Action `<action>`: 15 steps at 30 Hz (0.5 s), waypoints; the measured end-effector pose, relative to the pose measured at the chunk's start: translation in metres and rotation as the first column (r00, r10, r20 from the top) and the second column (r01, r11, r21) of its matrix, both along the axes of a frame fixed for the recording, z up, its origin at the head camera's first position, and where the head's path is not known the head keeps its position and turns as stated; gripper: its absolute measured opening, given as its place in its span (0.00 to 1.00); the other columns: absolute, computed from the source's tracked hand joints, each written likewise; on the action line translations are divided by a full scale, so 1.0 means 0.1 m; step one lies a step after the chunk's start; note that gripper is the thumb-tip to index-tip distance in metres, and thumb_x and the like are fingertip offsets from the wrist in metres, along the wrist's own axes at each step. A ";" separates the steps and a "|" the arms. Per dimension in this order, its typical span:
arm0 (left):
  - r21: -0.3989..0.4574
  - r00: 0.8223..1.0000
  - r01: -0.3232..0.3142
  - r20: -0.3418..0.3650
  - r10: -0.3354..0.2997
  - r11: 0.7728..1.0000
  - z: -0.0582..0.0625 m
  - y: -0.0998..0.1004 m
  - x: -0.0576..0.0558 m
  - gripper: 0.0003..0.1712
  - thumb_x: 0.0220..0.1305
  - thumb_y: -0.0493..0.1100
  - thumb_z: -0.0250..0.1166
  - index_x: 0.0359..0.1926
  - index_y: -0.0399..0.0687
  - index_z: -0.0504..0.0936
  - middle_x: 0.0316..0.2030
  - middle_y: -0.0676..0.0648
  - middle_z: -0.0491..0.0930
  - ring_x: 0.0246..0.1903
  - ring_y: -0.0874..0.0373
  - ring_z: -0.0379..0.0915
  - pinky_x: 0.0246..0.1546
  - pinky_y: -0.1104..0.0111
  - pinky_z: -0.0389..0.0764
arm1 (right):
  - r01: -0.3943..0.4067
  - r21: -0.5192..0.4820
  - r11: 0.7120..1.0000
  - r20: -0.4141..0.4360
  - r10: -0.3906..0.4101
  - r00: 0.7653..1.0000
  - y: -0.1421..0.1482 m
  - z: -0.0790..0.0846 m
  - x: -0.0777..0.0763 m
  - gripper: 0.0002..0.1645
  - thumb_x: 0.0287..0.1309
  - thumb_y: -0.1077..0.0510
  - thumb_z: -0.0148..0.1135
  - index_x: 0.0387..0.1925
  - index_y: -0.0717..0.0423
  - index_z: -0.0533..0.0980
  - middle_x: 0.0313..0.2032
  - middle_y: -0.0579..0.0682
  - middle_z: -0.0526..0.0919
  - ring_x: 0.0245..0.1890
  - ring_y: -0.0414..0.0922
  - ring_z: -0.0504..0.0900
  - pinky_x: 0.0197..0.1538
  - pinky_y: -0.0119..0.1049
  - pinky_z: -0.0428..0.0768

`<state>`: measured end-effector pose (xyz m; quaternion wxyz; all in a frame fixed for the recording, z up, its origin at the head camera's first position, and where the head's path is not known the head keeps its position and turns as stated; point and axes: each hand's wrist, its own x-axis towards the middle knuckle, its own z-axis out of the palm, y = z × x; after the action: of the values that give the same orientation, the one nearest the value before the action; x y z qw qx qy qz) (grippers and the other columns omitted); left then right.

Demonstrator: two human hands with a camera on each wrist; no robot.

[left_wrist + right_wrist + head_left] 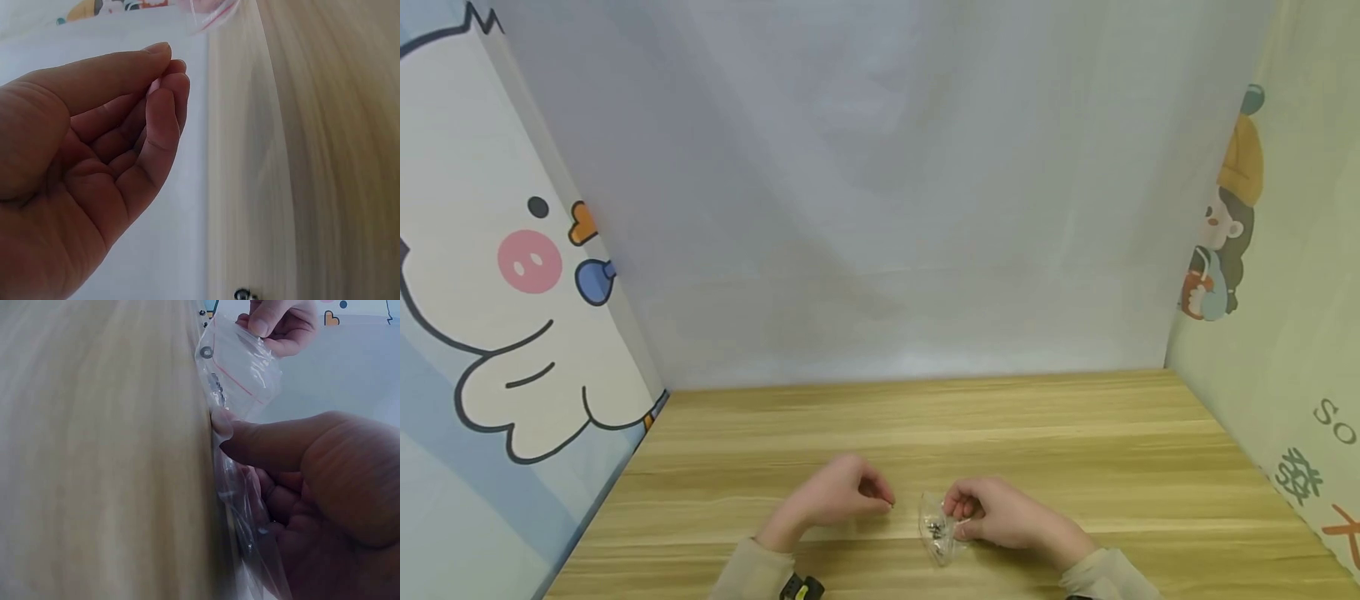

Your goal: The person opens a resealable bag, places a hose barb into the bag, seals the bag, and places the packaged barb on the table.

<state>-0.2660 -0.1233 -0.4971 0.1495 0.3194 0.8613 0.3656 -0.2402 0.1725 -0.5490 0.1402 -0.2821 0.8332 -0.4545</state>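
Note:
My right hand point(1000, 510) pinches a clear plastic bag point(927, 521) low over the table, thumb and fingers on its edge. Small dark metal parts point(936, 529) lie inside the bag. In the right wrist view, a red line crosses the bag point(250, 369), and a ring-shaped part point(207, 352) shows through the plastic. Left of the bag, apart from it, my left hand point(847, 492) holds thumb and fingertips together. A tiny dark piece point(892, 504) shows at those fingertips in the head view; its kind is too small to make out.
Small dark parts point(245, 294) lie on the wood-grain table point(775, 425), at the lower edge of the left wrist view. A pale curtain point(880, 208) stands behind the table. Printed cloth panels flank it at left point(467, 208) and right point(1300, 292).

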 end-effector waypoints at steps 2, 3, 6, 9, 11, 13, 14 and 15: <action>0.000 1.000 0.003 -0.003 -0.003 1.000 0.00 0.06 0.00 0.05 0.64 0.33 0.76 0.34 0.47 0.91 0.31 0.58 0.87 0.32 0.67 0.81 0.38 0.72 0.82 | 0.000 -0.001 1.000 0.004 0.000 1.000 0.00 0.00 0.00 0.14 0.59 0.67 0.77 0.43 0.52 0.81 0.36 0.43 0.81 0.38 0.36 0.79 0.44 0.32 0.82; 0.000 1.000 0.004 -0.003 -0.004 1.000 -0.01 0.09 0.00 0.05 0.64 0.34 0.77 0.34 0.47 0.91 0.31 0.58 0.87 0.32 0.68 0.80 0.38 0.72 0.82 | 0.001 -0.001 1.000 0.006 -0.001 1.000 0.00 0.00 0.00 0.14 0.59 0.67 0.77 0.43 0.51 0.81 0.36 0.43 0.81 0.38 0.36 0.79 0.44 0.32 0.82; 0.006 1.000 0.006 0.011 -0.006 1.000 -0.02 0.17 0.01 0.05 0.63 0.33 0.77 0.34 0.47 0.91 0.30 0.57 0.87 0.31 0.68 0.80 0.38 0.72 0.82 | 0.001 0.001 1.000 0.003 -0.001 1.000 0.00 0.00 0.00 0.15 0.59 0.67 0.77 0.43 0.51 0.81 0.36 0.43 0.81 0.38 0.37 0.79 0.44 0.32 0.82; 0.017 0.999 0.008 0.036 -0.009 1.000 -0.04 0.26 0.03 0.05 0.62 0.31 0.76 0.33 0.45 0.91 0.29 0.56 0.87 0.30 0.68 0.79 0.37 0.72 0.82 | 0.000 0.005 1.000 -0.001 0.000 1.000 0.00 0.00 -0.01 0.14 0.59 0.66 0.77 0.42 0.51 0.81 0.36 0.43 0.81 0.38 0.37 0.79 0.44 0.32 0.82; 0.021 0.999 0.007 0.044 -0.008 1.000 -0.06 0.31 0.04 0.06 0.61 0.30 0.76 0.33 0.44 0.91 0.29 0.56 0.86 0.29 0.68 0.79 0.36 0.73 0.82 | -0.002 0.007 1.000 -0.002 0.002 1.000 0.01 0.00 -0.01 0.14 0.59 0.66 0.78 0.42 0.51 0.81 0.35 0.43 0.81 0.38 0.37 0.79 0.44 0.32 0.82; 0.019 0.999 0.003 0.049 -0.004 1.000 -0.08 0.36 0.05 0.06 0.61 0.30 0.76 0.33 0.45 0.91 0.28 0.57 0.86 0.29 0.69 0.78 0.36 0.73 0.82 | -0.004 0.008 1.000 -0.003 0.004 1.000 0.01 0.00 -0.01 0.14 0.60 0.66 0.78 0.42 0.51 0.81 0.35 0.43 0.81 0.38 0.37 0.79 0.43 0.32 0.82; 0.016 0.999 -0.001 0.053 0.000 1.000 -0.09 0.38 0.06 0.05 0.62 0.31 0.76 0.33 0.45 0.91 0.28 0.58 0.85 0.29 0.69 0.78 0.36 0.73 0.82 | -0.005 0.011 1.000 -0.005 0.005 1.000 0.01 0.00 -0.01 0.14 0.60 0.65 0.78 0.42 0.50 0.81 0.35 0.43 0.81 0.38 0.37 0.79 0.43 0.32 0.82; 0.013 0.998 -0.005 0.057 0.005 1.000 -0.10 0.40 0.07 0.05 0.61 0.31 0.77 0.32 0.45 0.91 0.27 0.58 0.85 0.29 0.68 0.79 0.36 0.73 0.82 | -0.006 0.012 1.000 -0.004 0.006 1.000 0.01 0.00 -0.01 0.14 0.60 0.65 0.78 0.43 0.50 0.81 0.35 0.43 0.81 0.38 0.38 0.79 0.43 0.32 0.82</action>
<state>-0.2588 -0.0829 -0.5068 0.1708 0.3078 0.8551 0.3808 -0.2408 0.1733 -0.5486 0.1414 -0.2847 0.8353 -0.4486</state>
